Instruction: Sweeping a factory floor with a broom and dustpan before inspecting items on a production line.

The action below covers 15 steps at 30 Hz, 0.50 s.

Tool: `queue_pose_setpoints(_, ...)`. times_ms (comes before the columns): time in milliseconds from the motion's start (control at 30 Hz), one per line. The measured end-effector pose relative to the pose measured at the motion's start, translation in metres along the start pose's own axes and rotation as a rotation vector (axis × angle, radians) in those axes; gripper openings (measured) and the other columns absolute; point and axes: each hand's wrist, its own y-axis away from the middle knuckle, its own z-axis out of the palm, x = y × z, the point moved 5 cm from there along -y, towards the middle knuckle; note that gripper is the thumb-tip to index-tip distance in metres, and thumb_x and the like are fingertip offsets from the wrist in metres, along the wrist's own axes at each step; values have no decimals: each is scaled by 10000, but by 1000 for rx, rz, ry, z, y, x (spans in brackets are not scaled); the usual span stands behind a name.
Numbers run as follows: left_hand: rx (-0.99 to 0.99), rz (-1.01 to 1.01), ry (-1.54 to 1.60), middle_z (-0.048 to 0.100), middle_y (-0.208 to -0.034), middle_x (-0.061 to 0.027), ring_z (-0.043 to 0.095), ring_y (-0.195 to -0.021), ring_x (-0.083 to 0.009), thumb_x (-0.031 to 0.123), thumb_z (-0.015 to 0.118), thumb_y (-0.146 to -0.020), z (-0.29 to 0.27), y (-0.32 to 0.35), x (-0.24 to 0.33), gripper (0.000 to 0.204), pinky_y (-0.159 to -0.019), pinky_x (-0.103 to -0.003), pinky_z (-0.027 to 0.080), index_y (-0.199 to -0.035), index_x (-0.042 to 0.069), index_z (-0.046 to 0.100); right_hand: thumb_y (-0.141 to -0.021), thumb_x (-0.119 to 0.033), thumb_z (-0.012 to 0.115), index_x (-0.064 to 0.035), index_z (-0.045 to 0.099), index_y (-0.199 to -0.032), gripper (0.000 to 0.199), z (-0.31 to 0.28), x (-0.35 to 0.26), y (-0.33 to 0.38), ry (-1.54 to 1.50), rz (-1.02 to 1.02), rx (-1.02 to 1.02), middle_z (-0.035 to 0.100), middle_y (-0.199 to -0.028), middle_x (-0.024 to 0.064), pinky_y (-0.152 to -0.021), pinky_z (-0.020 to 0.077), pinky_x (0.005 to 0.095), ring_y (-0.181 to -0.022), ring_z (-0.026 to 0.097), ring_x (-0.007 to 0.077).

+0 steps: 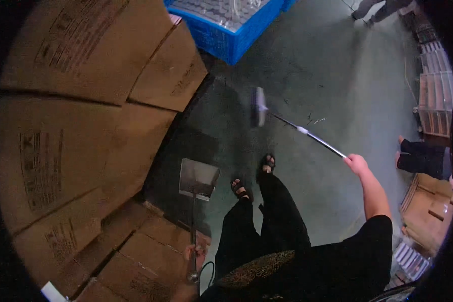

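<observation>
Black cloth fills the near end, loose trousers (236, 226) plus a patterned gold-brown patch (256, 269) at the waist. Down by the left side, the left hand (200, 253) is wrapped round the long stick handle of a dustpan (200, 175), kinda dim there but it's a grip. That pan is a squarish, dull grey scoop with a flat floor and raised edges, sitting just beside the strappy dark sandals (239, 189); too murky to tell if anything's in it. Cardboard boxes (80, 146) are stacked all along the left, flat brown faces with dark seams and printing. Over on the right, the right hand (356, 164) is closed around the top of a broom (302, 130), shiny metal tube with a pale collar, and its broom head (259, 106) is a motion-blurred whitish-purple bar out past the feet. Thin twiggy scraps (317, 121) lie near the tube on the smooth grey-green floor (327, 196). Off right there's an open-looking carton (428, 211), somebody's dark-trousered legs (423, 158) and see-through bins (435, 93) with brownish stuff inside. Farther ahead, a blue plastic crate (219, 43) holds rows of small greyish pieces under clear film, and another person (380, 9) stands top right.
</observation>
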Motion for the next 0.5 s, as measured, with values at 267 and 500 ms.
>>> queue_pose_setpoints(267,-26,-49,98,487,-627,-70,446,-523,-198,137,462,-702,183,-36,-26,99,-667,-395,391,-717,43,485,-752,-420,450,-66,570,-816,379,-45,-175,-228,-166,-257,-39,571,-779,138,-640,426,384,-702,550,297)
queue_pose_setpoints(500,28,221,19,467,-570,-48,429,-475,-172,184,509,-672,265,-84,-35,479,-658,-377,439,-1057,-70,381,-743,-404,470,-79,585,-868,367,-107,8,-203,-13,-43,-166,583,-811,125,-680,417,377,-768,543,293)
